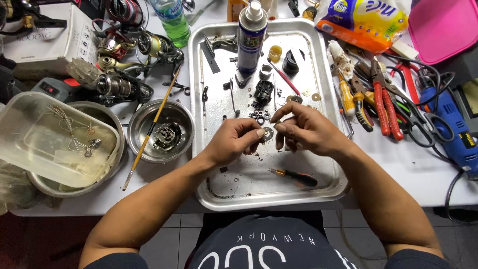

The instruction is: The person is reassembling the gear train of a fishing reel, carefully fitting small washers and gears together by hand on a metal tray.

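- Right now both my hands sit over the middle of the metal tray [328,164], working one tiny part between them.
- My left hand [233,140] pinches a small dark toothed gear [268,133]; thumb and forefinger are clamped on its left edge.
- My right hand [307,130] meets it from the other side, fingers [282,127] curled in and touching the gear's right edge; whether they grip it or just steady it, I cannot tell.
- Key relation: the gear lies between the two hands, flat face toward the camera, just above the tray floor, so neither hand is really nearer. It is round, with no long axis to speak of.
- Just beyond the gear, further up the tray: a cluster of small washers and rings [260,116], then a black reel part [263,92].
- A spray can [251,37] stands upright at the tray's far end.
- A small screwdriver with an orange-and-black handle [295,175] lies on the tray near me, below the right hand, running left to right.
- Left of the tray, on the tabletop [423,174]: a steel bowl [137,142] holding a reel piece, with a thin brush [149,132] leaning across it.
- Right of the tray: red-handled pliers [386,107], well apart from my hands.
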